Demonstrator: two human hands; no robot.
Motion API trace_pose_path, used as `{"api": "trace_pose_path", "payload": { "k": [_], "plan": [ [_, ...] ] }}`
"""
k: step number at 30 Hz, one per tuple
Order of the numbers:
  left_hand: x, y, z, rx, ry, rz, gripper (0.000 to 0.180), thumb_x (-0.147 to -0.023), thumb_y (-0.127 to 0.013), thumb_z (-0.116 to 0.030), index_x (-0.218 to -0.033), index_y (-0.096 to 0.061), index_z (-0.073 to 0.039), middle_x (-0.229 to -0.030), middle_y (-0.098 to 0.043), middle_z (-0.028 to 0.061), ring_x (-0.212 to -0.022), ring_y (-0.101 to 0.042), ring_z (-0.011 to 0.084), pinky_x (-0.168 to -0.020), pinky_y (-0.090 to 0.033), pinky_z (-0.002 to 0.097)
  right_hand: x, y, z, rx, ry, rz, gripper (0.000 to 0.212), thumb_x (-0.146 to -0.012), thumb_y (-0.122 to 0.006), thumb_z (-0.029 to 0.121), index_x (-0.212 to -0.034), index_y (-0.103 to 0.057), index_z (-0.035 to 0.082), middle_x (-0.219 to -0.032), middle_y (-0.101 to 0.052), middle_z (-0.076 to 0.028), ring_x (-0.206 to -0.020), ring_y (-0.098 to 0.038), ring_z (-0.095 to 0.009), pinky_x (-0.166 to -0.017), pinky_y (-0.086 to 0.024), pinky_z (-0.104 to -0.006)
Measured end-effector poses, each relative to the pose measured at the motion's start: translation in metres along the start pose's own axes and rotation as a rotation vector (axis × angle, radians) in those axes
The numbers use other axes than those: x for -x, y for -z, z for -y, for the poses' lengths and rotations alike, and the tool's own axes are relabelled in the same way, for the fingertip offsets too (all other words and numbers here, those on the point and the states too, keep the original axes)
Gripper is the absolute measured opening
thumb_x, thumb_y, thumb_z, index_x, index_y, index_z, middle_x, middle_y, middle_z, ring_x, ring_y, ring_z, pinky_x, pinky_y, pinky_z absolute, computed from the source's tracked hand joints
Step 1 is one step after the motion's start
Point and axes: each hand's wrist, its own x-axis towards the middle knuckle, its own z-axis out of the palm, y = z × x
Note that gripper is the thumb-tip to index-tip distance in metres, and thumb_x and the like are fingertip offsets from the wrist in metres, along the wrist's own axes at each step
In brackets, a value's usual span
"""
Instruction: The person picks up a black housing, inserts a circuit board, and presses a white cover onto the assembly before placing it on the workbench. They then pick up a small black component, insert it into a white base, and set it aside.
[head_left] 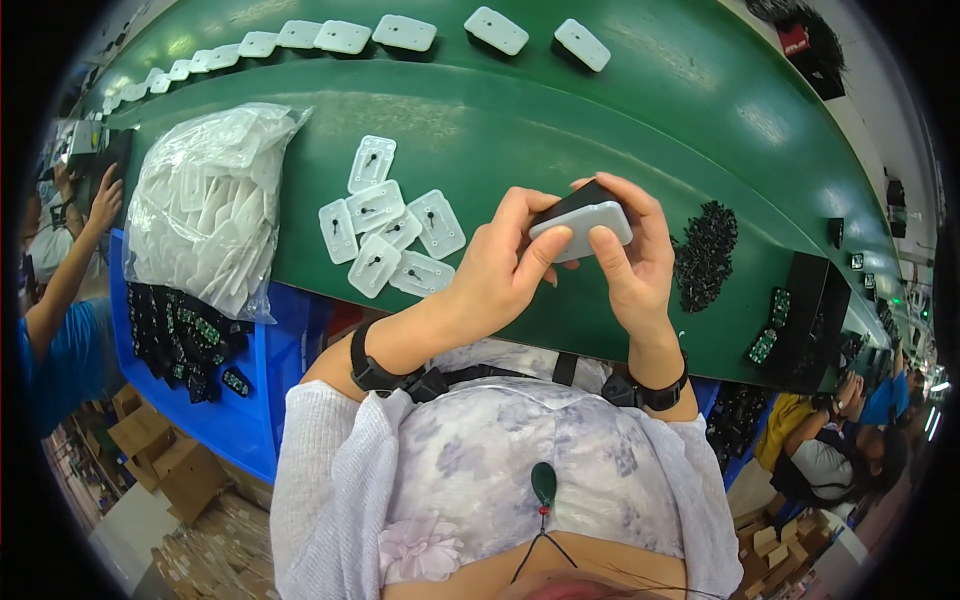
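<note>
Between my two hands, above the green table, is a small box with a black body and a white cover. My left hand grips its left end, thumb pressed on the white face. My right hand wraps its right end, its thumb on the lower edge of the same face. Left of my hands lies a loose group of white plastic covers, several with a small black piece in the middle. To the right of my right hand is a pile of small black parts.
A clear plastic bag of white covers stands at the left, by a blue bin holding black parts with green circuit boards. White-topped boxes line the far side. A black box stands right. Other people work at both sides.
</note>
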Motion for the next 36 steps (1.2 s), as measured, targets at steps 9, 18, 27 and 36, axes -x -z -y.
{"api": "trace_pose_path", "payload": {
  "k": [9, 18, 27, 36],
  "plan": [
    [-0.003, 0.009, 0.007, -0.224, -0.056, -0.059, 0.038, -0.094, -0.059, -0.024, -0.120, -0.044, 0.000, -0.097, -0.064, 0.0146, -0.077, -0.065, 0.0228, -0.063, -0.051, 0.0331, -0.011, 0.011, 0.004, -0.144, -0.149, -0.158, 0.052, -0.086, -0.068, 0.006, -0.131, -0.045, -0.002, -0.122, -0.055, -0.012, -0.112, -0.053, -0.019, -0.097, -0.042, -0.0317],
    [0.050, 0.121, -0.002, -1.385, 0.049, -0.589, 0.035, -0.086, -0.067, -0.026, -0.110, -0.056, -0.003, -0.105, -0.053, 0.0134, -0.096, -0.057, 0.0334, -0.076, -0.049, 0.0399, -0.122, 0.121, -0.013, 0.564, 0.000, -0.028, 0.037, -0.087, -0.064, 0.005, -0.123, -0.056, 0.004, -0.111, -0.062, -0.005, -0.100, -0.058, -0.014, -0.091, -0.046, -0.0295],
    [0.064, 0.130, 0.014, -1.448, 0.108, -0.555, 0.053, -0.077, -0.075, -0.023, -0.119, -0.051, -0.002, -0.104, -0.051, 0.0171, -0.099, -0.050, 0.0376, -0.083, -0.045, 0.0430, -0.182, 0.156, -0.051, 0.614, -0.263, 0.326, 0.033, -0.087, -0.067, 0.023, -0.115, -0.061, 0.006, -0.105, -0.062, -0.001, -0.099, -0.055, -0.012, -0.088, -0.043, -0.0266],
    [0.067, 0.147, 0.008, -1.264, 0.097, -0.509, 0.072, -0.070, -0.076, -0.004, -0.135, -0.044, -0.005, -0.097, -0.052, 0.0148, -0.092, -0.052, 0.0327, -0.083, -0.043, 0.0403, -0.179, 0.168, -0.043, 0.660, -0.266, 0.177, 0.041, -0.090, -0.064, 0.029, -0.124, -0.059, 0.006, -0.116, -0.062, -0.004, -0.108, -0.054, -0.014, -0.095, -0.040, -0.0275]
  ]
}}
